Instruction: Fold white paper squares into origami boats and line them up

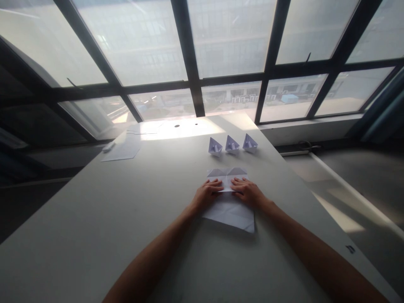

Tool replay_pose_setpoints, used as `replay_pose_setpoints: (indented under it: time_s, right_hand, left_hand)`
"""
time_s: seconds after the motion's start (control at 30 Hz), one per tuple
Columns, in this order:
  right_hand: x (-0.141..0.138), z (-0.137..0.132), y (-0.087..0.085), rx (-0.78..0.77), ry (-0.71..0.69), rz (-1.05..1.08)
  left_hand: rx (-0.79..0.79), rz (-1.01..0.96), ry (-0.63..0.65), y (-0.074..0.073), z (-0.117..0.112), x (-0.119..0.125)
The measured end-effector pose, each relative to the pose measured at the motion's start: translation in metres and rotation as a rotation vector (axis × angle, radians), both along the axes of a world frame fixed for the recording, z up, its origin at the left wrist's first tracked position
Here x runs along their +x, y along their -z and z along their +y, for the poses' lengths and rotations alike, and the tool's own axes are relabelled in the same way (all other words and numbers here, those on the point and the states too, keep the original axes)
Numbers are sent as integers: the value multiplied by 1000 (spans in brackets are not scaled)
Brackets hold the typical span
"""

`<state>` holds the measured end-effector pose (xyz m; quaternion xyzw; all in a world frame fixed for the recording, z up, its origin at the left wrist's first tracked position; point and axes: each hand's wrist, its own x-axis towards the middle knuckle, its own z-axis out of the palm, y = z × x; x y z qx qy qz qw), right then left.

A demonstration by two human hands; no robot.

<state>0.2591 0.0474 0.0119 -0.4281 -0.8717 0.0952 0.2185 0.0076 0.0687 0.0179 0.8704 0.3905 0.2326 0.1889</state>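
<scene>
the sheet [229, 209] is creased matt paper, the folded boats [232, 146] paper too, the tabletop [139, 210] smooth.

Bright windows [233, 38] backlight the dim, glare-streaked table [135, 202].

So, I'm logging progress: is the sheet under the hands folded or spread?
Partly folded: the sheet shows two slanted folds at its far end and a crosswise edge nearer; its near part lies spread.

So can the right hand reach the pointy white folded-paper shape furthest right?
Probably yes: nothing upright stands between the right hand and that pointy white shape, just white tabletop and the edge of the creased white paper sheet the hand rests on.
</scene>
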Motion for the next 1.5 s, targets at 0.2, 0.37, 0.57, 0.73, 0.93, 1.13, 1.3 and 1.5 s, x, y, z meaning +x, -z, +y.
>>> replay_pose_setpoints:
  time_s: [0.2,0.37,0.57,0.73,0.93,1.13,1.3,1.5]
  right_hand:
    - [3,0,-3,-10,60,178]
    - [7,1,-2,-36,199,329]
    - [13,9,3,-97,394,777]
    - [9,10,1,-195,370,1027]
    - [-2,2,-7,-430,258,1066]
    - [-4,6,1,-412,421,1000]
    - [0,7,6,-282,483,789]
    - [-2,7,9,-196,520,651]
  left_hand:
    - [-83,-244,-118,-2,4,0]
    - [-122,-325,-229,-5,2,-1]
    - [-38,-373,-435,-7,1,-2]
    - [42,-498,-575,-9,-2,-1]
    - [-14,-684,-663,-14,-4,2]
    - [-139,-728,-651,-5,2,1]
    - [28,-530,-712,2,6,-2]
    - [241,-212,-465,-13,-11,6]
